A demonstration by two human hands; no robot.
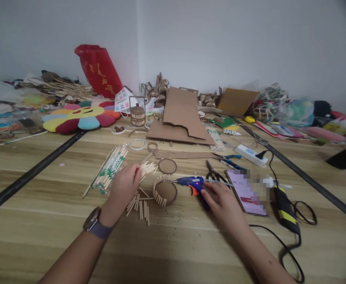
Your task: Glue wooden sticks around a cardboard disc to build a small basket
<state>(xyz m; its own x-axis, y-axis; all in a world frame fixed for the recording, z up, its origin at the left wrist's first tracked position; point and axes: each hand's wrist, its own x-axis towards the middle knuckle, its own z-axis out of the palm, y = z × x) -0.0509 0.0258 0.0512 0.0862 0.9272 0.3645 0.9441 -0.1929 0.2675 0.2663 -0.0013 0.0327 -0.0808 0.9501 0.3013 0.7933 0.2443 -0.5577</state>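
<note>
Our left forearm (75,256), nearest to us and wearing a watch (92,219), leads to our left hand (123,184), its fingers curled out of sight near loose short sticks (141,211); we cannot tell whether it pinches anything. Right of it on the desk (187,252) lies the round cardboard piece (166,192), sticks standing along part of its edge, with the nozzle of the blue glue gun (194,182) close to its rim. Our right hand (220,199) is wrapped around the gun's handle, just left of a phone (246,194).
</note>
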